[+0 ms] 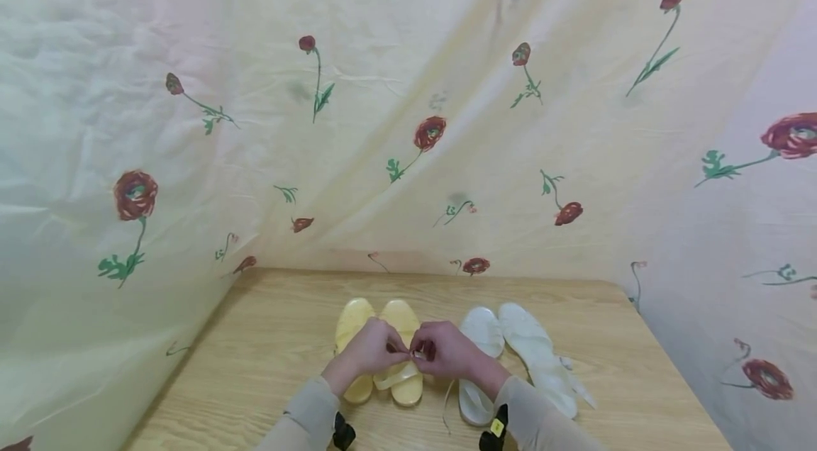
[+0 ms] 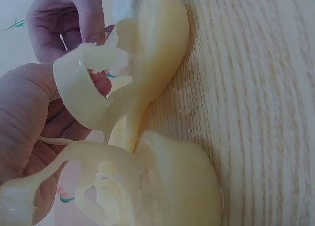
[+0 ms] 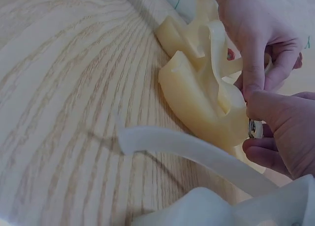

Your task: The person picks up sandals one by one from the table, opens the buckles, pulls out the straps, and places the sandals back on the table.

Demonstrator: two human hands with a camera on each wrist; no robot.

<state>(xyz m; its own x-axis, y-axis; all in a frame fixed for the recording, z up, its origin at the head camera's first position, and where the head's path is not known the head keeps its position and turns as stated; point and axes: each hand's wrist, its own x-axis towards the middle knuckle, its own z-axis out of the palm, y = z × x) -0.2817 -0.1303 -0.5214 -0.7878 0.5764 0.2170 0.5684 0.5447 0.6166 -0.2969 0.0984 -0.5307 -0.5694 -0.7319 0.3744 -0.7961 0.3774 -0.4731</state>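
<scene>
A pair of yellow sandals lies on the wooden table; the left sandal (image 1: 353,318) is partly behind my left wrist. Over the right yellow sandal (image 1: 400,316), my left hand (image 1: 373,348) and right hand (image 1: 449,350) meet fingertip to fingertip. My left fingers pinch a thin yellow ankle strap (image 3: 231,66). Between my right thumb and fingers is a small shiny metal buckle (image 3: 255,129), held close to the left fingertips. The wide yellow band (image 2: 74,88) of a sandal arches beside my left hand in the left wrist view. The strap's end is hidden by the fingers.
A pair of white sandals lies on the right, one sandal (image 1: 481,327) under my right forearm and the other (image 1: 539,348) slanted beside it. A loose white strap (image 3: 167,142) sticks out over the wooden table (image 1: 274,337). Flower-printed cloth (image 1: 357,174) hangs behind and at both sides.
</scene>
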